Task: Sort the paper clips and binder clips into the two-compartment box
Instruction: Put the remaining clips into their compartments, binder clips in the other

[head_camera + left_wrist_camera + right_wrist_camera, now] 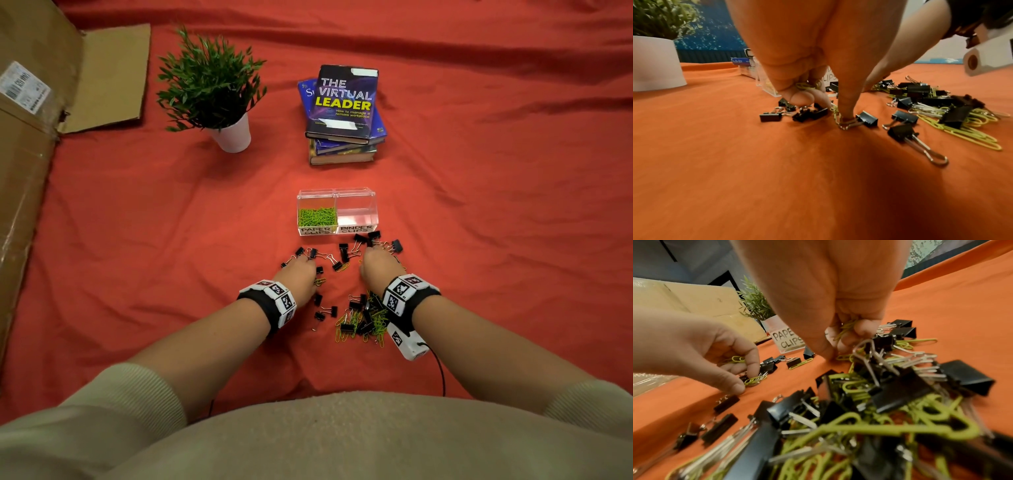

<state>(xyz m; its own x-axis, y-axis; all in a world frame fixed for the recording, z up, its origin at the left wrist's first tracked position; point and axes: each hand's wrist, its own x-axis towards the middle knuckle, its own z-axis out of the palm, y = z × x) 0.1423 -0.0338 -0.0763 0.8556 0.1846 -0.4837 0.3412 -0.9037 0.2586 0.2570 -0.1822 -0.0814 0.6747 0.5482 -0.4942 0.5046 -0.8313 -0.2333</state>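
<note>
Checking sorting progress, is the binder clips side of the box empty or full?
Empty: the binder clips side shows only clear plastic.

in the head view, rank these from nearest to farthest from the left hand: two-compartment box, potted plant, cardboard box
1. two-compartment box, just ahead and right of the left hand
2. potted plant, farther ahead, slightly left
3. cardboard box, at the far left edge

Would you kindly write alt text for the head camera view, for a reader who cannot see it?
Two hands, left hand and right hand, pick among black binder clips and green paper clips scattered on a red cloth. Beyond them, a clear two-compartment box holds green clips on its left side only.
</note>
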